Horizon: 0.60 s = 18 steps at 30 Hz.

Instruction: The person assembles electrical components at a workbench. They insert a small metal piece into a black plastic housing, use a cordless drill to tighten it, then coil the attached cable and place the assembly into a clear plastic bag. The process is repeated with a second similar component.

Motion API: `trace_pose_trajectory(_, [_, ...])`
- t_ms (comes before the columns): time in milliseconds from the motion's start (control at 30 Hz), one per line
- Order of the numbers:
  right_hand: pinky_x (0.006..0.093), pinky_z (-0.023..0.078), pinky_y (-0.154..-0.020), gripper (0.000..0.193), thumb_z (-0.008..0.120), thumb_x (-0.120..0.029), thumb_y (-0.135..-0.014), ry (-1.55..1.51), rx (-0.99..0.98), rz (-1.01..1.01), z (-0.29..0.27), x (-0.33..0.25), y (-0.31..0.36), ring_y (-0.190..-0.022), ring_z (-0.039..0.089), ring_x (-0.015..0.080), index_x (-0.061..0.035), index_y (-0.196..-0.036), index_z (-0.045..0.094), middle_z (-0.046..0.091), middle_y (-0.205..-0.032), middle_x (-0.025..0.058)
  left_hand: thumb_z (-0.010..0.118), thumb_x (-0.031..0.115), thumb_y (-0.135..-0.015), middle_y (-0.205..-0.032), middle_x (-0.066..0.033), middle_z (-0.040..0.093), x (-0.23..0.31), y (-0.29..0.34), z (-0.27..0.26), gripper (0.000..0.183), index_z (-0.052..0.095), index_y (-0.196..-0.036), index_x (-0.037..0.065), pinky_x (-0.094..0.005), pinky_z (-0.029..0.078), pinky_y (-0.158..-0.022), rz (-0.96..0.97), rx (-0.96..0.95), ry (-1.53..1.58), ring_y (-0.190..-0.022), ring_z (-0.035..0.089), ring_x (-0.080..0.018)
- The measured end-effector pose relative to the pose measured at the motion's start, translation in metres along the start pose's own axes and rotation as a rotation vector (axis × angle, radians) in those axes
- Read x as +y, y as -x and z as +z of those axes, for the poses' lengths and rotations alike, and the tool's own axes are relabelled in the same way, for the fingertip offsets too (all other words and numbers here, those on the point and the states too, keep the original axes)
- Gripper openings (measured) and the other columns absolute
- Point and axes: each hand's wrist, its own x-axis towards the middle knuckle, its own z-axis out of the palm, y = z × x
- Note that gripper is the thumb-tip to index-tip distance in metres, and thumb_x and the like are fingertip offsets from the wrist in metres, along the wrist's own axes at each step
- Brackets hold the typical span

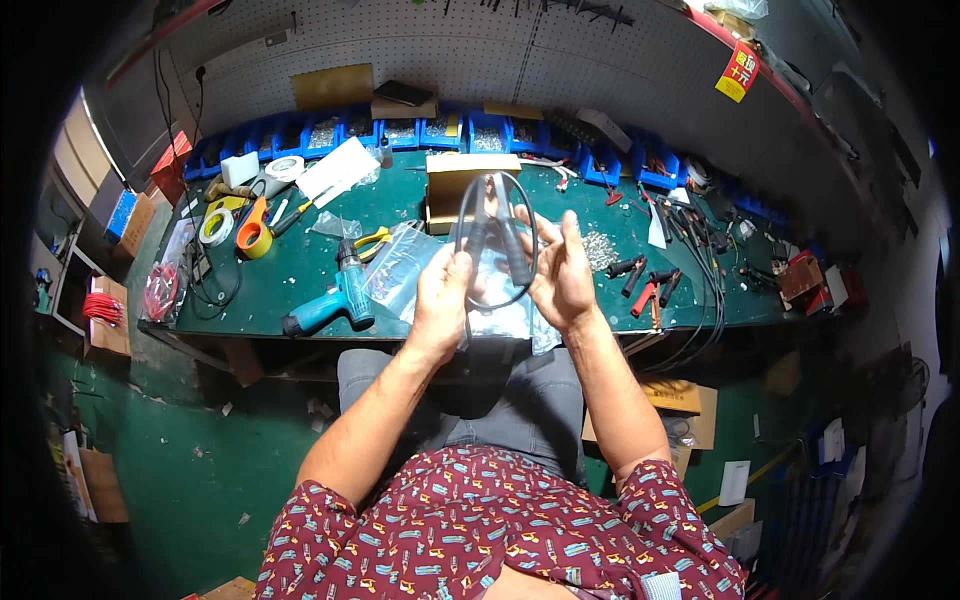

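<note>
A black cable (pixel 460 222) bent into a loop stands up over the front edge of the bench, with a battery clamp (pixel 516 255) with dark handles inside the loop. My left hand (pixel 440 300) is closed on the left side of the loop, its thumb uppermost. At the loop's right side is my right hand (pixel 565 275), palm turned inward and fingers apart; whether its fingertips touch the cable I cannot tell. Clear plastic bags (pixel 398 268) lie behind and below the hands. Just beyond the loop is an open cardboard box (pixel 455 185).
On the left of the green bench (pixel 270 300) lie a teal cordless drill (pixel 345 295), yellow-handled pliers (pixel 373 242) and an orange tape roll (pixel 254 238). To the right are small metal parts (pixel 598 252), red and black clamps (pixel 648 292) and black cables (pixel 712 280). Blue bins (pixel 487 132) line the back.
</note>
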Motion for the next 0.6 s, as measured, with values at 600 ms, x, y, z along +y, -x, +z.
trace_pose_trajectory(600, [0.0295,0.057,-0.070,0.021,0.074,-0.018,-0.094,0.719,-0.132,0.347,-0.125,-0.003,0.053,-0.075,0.068,0.0133,0.0010,-0.102,0.069,0.068,-0.083,0.0044,0.054,0.029,-0.110,-0.083,0.0004,0.057,0.020,-0.004,-0.054,0.033,0.055,-0.128,0.002,-0.0265,0.052,-0.078,-0.172,-0.220,-0.228,-0.077,0.059,-0.0099])
